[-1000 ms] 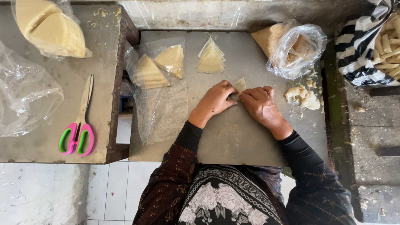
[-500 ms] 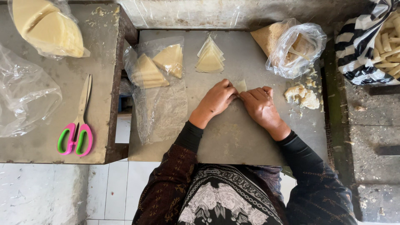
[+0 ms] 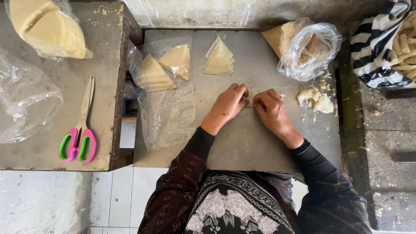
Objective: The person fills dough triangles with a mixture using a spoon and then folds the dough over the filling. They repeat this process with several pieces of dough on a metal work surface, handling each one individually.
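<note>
Both my hands are down on the grey desk (image 3: pixel 242 147), knuckles nearly touching. My left hand (image 3: pixel 227 106) and my right hand (image 3: pixel 272 113) have their fingertips pinched together on a small pale pastry piece (image 3: pixel 250 102) between them; most of it is hidden under my fingers. Just above sits a stack of triangular pastry sheets (image 3: pixel 219 58), and to its left more triangles lie in a clear plastic bag (image 3: pixel 162 71). Near my right hand there's a lump of crumbly filling (image 3: pixel 315 99) beside a bag of crumbs (image 3: pixel 310 47). Well off to the left, pink-and-green scissors (image 3: pixel 80 130) rest on the neighbouring desk.
</note>
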